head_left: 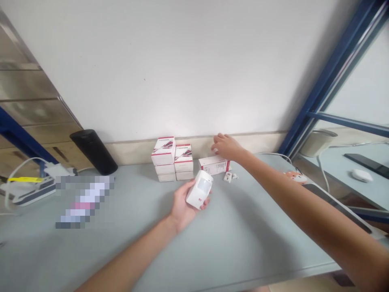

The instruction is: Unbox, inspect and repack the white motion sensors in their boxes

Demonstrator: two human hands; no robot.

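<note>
Nearest, the pale grey bench runs to its front edge at lower right, and the left hand stands near the middle of it, its grip closed around a white motion sensor, with the palm beneath the casing and the fingers curled up its side. The sensor looks light and stiff, a smooth plastic shell that might slide a little in the fingers; the sides of the body seem the safest place to hold, away from the rounded lens, which looks the most easily marked part. The right hand reaches out to the back edge, its grip half open, the fingertips at the top of a white box lying on its side with red trim; whether it has hold of the box I cannot tell. Just beside that box lie small white plastic parts. To its left stand two stacks of red-and-white boxes against the beige skirting — behind them, a white wall. Toward the back left corner lie a black cylinder and a pixelated, unreadable object.
</note>
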